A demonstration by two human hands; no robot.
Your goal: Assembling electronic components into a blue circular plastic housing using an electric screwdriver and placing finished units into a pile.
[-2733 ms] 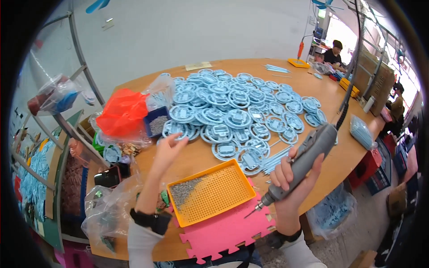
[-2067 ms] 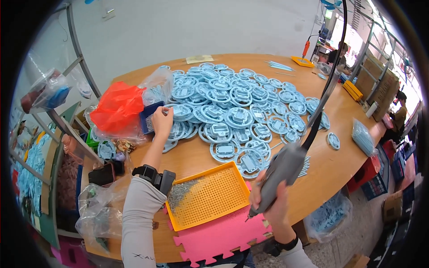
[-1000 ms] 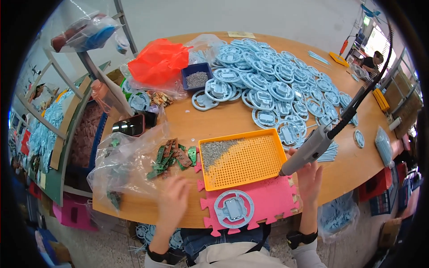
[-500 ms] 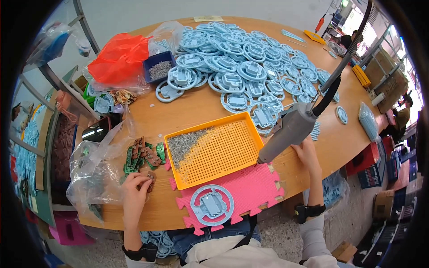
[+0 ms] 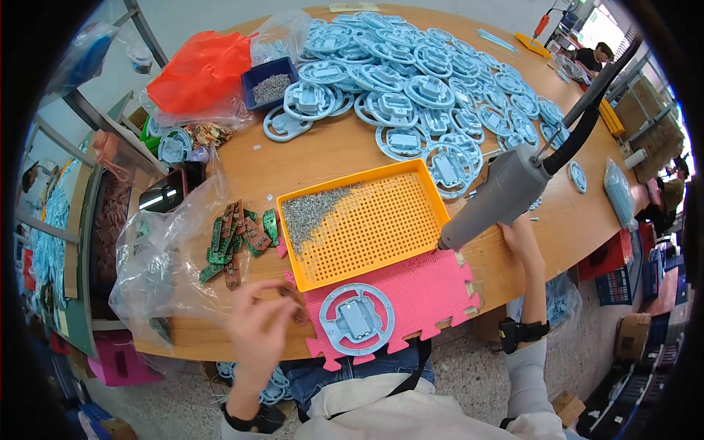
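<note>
My left hand (image 5: 258, 326) is raised over the near left table edge, its fingertips closed on a small brown circuit board (image 5: 295, 299) that is smeared by motion. Just right of it, a light-blue plastic steering wheel (image 5: 356, 320) lies on a pink foam mat (image 5: 433, 290). A pile of brown and green circuit boards (image 5: 238, 235) sits beyond my left hand. My right hand (image 5: 522, 238) rests by the table's right side, its fingers partly hidden behind a hanging grey electric screwdriver (image 5: 490, 196). Whether those fingers hold anything is not visible.
A yellow tray (image 5: 438, 194) with holes holds small screws at its left. Many blue steering wheels (image 5: 396, 106) heap at the back. A dark blue bin (image 5: 249, 99), a red bag (image 5: 194, 73) and a clear plastic bag (image 5: 169, 257) lie left. Another person (image 5: 595, 57) sits far right.
My left hand has lifted from beside the board pile and moved right toward the steering wheel, carrying a circuit board. My right hand's fingers are now more hidden behind the screwdriver. The view has shifted slightly.
</note>
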